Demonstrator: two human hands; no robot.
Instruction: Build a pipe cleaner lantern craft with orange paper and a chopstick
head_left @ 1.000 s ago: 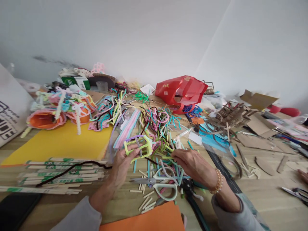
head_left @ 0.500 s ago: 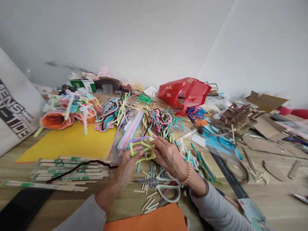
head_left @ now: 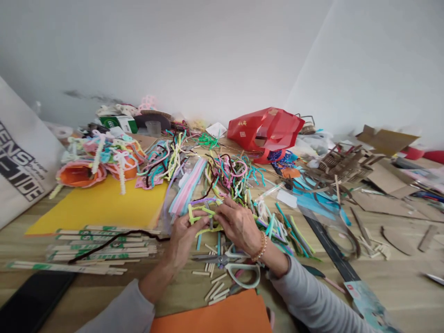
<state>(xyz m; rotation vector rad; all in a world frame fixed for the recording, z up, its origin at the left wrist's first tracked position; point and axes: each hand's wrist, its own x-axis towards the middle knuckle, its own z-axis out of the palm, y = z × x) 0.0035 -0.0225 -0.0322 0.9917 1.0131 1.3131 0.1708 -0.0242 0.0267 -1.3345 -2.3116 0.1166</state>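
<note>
Pipe-cleaner frame (head_left: 204, 216), lime green, sits between both grips, held at its sides by the left grip (head_left: 185, 241) and right grip (head_left: 238, 230), both closed on it. Scissors (head_left: 222, 260) lie just below the right grip, with craft sticks (head_left: 215, 290) scattered beside them. Loose chenille stems (head_left: 231, 173) are heaped beyond both grips on the worktop (head_left: 398, 273).

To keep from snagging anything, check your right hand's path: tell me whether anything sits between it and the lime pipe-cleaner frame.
Nothing stands in the way. The right hand is already on the lime pipe-cleaner frame, and the left hand holds it from the other side. The scissors lie below both hands.
</note>
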